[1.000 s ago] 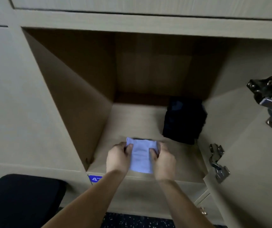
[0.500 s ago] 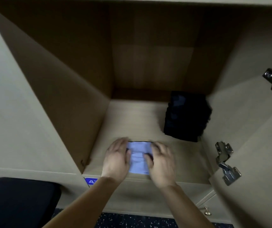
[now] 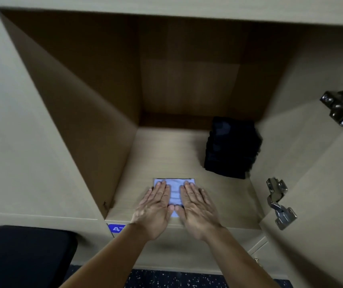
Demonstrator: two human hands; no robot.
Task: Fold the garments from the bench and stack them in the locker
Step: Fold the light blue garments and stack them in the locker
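A small folded light-blue garment (image 3: 174, 190) lies flat on the locker floor (image 3: 166, 154) near its front edge. My left hand (image 3: 156, 206) presses on the garment's left side with straight fingers. My right hand (image 3: 196, 207) lies flat on its right side the same way. Both palms cover much of the cloth. A stack of folded dark garments (image 3: 232, 149) stands at the right of the locker floor, close to the right wall, apart from the blue piece.
The open locker door (image 3: 322, 204) with two metal hinges (image 3: 280, 206) stands at the right. A blue number label (image 3: 116, 228) sits below the locker's front lip. A black padded bench or seat (image 3: 23, 256) is at lower left. Speckled dark floor lies below.
Both hands went from gripping the blue garment at its sides to lying flat on top of it. The garment now rests on the locker floor, and the view has come closer.
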